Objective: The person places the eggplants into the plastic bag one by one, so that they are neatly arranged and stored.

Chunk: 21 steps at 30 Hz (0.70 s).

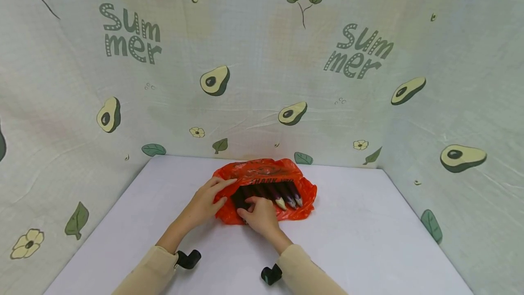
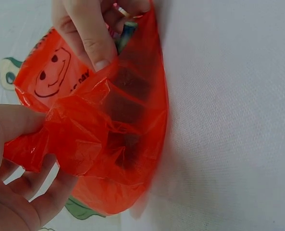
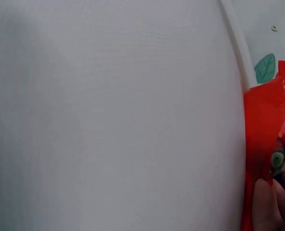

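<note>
A red plastic bag (image 1: pixel 266 167) printed with dark lettering lies on its side, its mouth facing me. Inside are several long, dark purple eggplants (image 1: pixel 275 190) with pale tips. My left hand (image 1: pixel 204 201) holds the bag's left side; in the left wrist view its thumb and fingers grip the crumpled red plastic (image 2: pixel 80 134). My right hand (image 1: pixel 262 215) reaches into the left part of the mouth, where its thumb and fingers pinch the end of an eggplant. That eggplant's green stem (image 3: pixel 277 160) shows between the fingers in the right wrist view; its body is hidden in the bag.
The bag lies on a white table (image 1: pixel 360 231) near its back edge. A pale cloth (image 1: pixel 254 58) with avocado and leaf prints hangs behind and along both sides. Dark wrist cameras (image 1: pixel 189 259) sit at both sleeves.
</note>
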Each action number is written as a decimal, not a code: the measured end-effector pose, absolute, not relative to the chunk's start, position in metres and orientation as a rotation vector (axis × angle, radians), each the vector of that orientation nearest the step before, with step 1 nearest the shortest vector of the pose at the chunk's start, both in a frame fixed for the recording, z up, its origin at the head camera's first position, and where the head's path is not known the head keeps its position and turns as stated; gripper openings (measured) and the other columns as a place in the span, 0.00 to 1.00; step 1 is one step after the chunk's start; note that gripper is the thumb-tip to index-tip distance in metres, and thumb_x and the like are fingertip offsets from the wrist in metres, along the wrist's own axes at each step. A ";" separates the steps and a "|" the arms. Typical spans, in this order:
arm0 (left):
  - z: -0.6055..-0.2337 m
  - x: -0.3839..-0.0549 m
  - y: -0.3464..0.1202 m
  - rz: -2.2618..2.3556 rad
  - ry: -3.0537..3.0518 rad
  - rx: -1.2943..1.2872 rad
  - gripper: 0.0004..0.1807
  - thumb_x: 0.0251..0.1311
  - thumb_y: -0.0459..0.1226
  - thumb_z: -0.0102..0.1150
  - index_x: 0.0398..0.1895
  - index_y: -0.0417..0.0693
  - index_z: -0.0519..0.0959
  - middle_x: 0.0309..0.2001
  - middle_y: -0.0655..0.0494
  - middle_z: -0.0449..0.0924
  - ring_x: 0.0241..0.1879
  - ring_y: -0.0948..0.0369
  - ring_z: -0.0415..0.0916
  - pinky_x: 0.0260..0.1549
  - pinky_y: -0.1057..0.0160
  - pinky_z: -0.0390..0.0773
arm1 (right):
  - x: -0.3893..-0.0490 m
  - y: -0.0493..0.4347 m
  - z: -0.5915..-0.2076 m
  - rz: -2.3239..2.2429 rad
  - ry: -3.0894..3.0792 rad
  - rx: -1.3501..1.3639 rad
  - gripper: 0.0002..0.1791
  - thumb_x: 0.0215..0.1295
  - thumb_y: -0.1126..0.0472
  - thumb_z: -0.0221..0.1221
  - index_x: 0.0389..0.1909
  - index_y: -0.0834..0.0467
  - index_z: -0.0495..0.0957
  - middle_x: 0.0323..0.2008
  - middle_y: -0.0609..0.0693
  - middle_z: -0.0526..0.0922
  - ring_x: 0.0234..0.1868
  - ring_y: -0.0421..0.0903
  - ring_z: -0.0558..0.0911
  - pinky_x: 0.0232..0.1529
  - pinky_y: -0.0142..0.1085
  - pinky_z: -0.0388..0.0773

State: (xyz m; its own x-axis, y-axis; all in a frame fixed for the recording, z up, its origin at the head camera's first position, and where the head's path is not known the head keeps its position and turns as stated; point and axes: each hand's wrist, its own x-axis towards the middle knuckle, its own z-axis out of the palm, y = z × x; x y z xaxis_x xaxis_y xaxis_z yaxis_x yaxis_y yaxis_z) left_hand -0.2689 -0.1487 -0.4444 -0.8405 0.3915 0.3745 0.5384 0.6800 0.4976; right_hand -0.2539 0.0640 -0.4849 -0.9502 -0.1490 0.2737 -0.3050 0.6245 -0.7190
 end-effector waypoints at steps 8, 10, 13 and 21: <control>-0.444 -0.268 -0.149 -0.907 -2.664 -0.747 0.35 0.66 0.27 0.70 0.74 0.59 0.76 0.54 0.58 0.76 0.51 0.59 0.75 0.47 0.62 0.85 | -0.259 0.060 -0.488 1.232 -2.666 0.330 0.21 0.65 0.55 0.74 0.50 0.66 0.87 0.16 0.41 0.76 0.16 0.35 0.73 0.19 0.29 0.71; -0.444 -0.268 -0.148 -0.908 -2.667 -0.751 0.35 0.66 0.27 0.70 0.75 0.59 0.76 0.54 0.58 0.76 0.51 0.59 0.75 0.47 0.62 0.85 | -0.260 0.060 -0.490 1.225 -2.668 0.320 0.21 0.65 0.54 0.75 0.50 0.65 0.87 0.16 0.41 0.75 0.17 0.35 0.73 0.19 0.29 0.71; -0.444 -0.267 -0.148 -0.899 -2.666 -0.751 0.34 0.66 0.27 0.69 0.74 0.58 0.76 0.54 0.58 0.76 0.50 0.59 0.75 0.47 0.62 0.85 | -0.262 0.058 -0.491 1.219 -2.683 0.301 0.21 0.65 0.52 0.74 0.50 0.63 0.87 0.16 0.40 0.75 0.16 0.35 0.72 0.19 0.29 0.70; -0.443 -0.266 -0.148 -0.894 -2.625 -0.761 0.35 0.64 0.26 0.70 0.73 0.57 0.78 0.53 0.57 0.76 0.50 0.58 0.76 0.45 0.61 0.84 | -0.265 0.055 -0.488 1.181 -2.709 0.284 0.21 0.64 0.50 0.75 0.50 0.61 0.88 0.15 0.40 0.75 0.16 0.35 0.73 0.19 0.30 0.69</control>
